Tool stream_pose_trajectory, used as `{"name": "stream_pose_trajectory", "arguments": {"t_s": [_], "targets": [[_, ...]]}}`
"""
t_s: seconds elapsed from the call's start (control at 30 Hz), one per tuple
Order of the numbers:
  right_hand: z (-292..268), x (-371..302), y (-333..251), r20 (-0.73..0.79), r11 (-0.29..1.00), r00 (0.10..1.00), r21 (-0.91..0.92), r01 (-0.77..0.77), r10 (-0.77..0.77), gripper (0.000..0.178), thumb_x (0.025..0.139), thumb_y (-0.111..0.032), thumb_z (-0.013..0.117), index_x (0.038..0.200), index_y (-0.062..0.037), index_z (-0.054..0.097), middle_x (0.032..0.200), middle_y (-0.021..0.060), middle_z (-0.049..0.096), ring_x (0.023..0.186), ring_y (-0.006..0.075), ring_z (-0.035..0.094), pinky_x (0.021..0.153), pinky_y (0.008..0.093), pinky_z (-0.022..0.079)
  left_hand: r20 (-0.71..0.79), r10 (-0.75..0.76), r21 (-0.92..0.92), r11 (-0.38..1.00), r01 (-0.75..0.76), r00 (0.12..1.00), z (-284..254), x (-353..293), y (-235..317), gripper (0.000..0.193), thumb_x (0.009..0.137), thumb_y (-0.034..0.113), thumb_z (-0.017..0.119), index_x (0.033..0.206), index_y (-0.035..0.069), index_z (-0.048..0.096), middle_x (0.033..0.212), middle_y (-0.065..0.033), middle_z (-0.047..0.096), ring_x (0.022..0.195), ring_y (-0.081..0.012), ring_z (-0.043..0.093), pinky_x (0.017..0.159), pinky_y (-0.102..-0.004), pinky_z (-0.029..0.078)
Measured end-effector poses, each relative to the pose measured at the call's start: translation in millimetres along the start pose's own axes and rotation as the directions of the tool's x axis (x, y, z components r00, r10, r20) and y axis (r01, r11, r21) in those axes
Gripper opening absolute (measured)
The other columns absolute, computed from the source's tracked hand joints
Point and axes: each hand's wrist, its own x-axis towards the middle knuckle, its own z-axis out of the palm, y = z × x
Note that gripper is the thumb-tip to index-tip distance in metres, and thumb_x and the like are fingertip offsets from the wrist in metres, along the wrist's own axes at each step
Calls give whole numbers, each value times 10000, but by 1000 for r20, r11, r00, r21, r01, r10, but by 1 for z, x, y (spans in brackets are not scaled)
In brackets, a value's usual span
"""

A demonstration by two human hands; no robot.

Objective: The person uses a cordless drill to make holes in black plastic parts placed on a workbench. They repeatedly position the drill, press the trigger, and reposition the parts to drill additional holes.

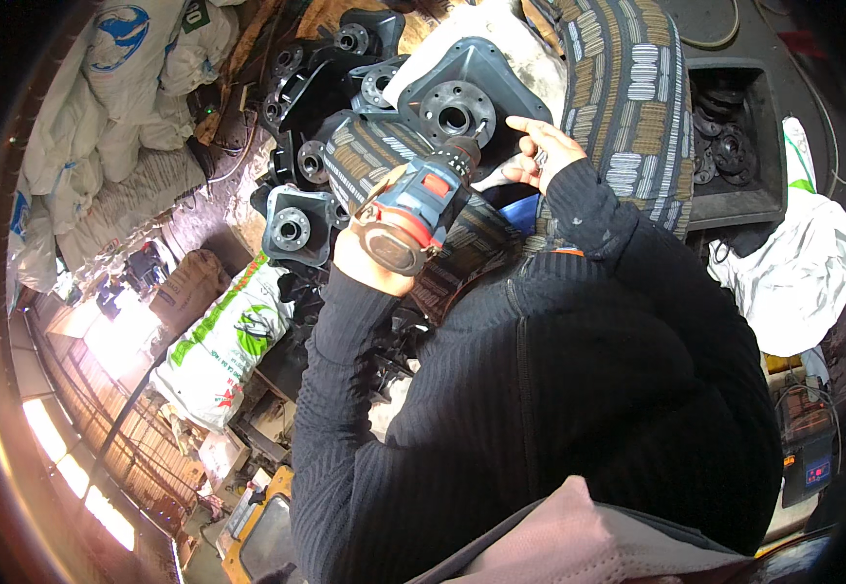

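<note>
My left hand is wrapped round a blue-grey and red cordless drill. The drill's chuck points away from me, at the lower edge of a round metal flange with a ring of holes. That flange sits in the middle of a black square-mouthed housing lying over my lap. Beside the housing's right side is my right hand, its index finger stretched toward the part and the other fingers curled in. Something small and metallic seems to be among those curled fingers, too small to name. The drill covers its own tip.
More black flanged housings are piled to the left and far left. A black bin of round metal flanges stands at the right, with a white sack next to it. Stuffed white sacks line the far left. Patterned cloth covers my legs.
</note>
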Motion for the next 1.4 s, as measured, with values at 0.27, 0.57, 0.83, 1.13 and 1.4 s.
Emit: {"name": "stream_pose_trajectory", "arguments": {"t_s": [0.27,0.57,0.83,1.13,1.4], "targets": [[11,25,4,-213,968,974,-249,18,-72,290,923,-221,574,1145,-38,602,725,-45,506,471,37,384,518,291,547,127,52,-83,996,-41,991,-5,31,-5,403,881,228,468,1230,31,510,1199,-157,574,1095,-278,564,960,-351,437],[35,34,-12,-261,982,962,-151,-116,74,201,862,-220,670,994,-69,665,778,-22,604,477,46,403,395,261,460,336,-84,-842,420,339,938,2,47,2,409,967,217,280,1301,13,399,1248,-137,527,1158,-230,510,1017,-350,399],[25,40,-1,-226,954,973,-298,-23,-47,199,866,-228,663,960,-52,665,727,-33,599,480,35,411,423,209,411,229,-79,-360,919,160,970,9,44,-1,414,943,237,301,1301,63,415,1269,-128,520,1158,-284,516,996,-388,412],[5,42,0,-159,997,985,-53,57,-65,210,890,-222,621,1041,-79,648,710,-40,543,568,66,477,585,269,527,19,-88,-49,995,89,996,1,22,2,431,756,202,706,1159,98,592,1093,-93,626,1042,-275,585,914,-385,440],[-7,27,-9,266,893,963,441,-83,-42,378,940,-132,400,1262,59,459,1144,195,581,1103,348,559,956,485,448,-145,277,-44,957,-286,950,4,-18,13,385,741,134,688,1110,70,596,1045,-120,620,972,-330,602,847,-420,482]]}}
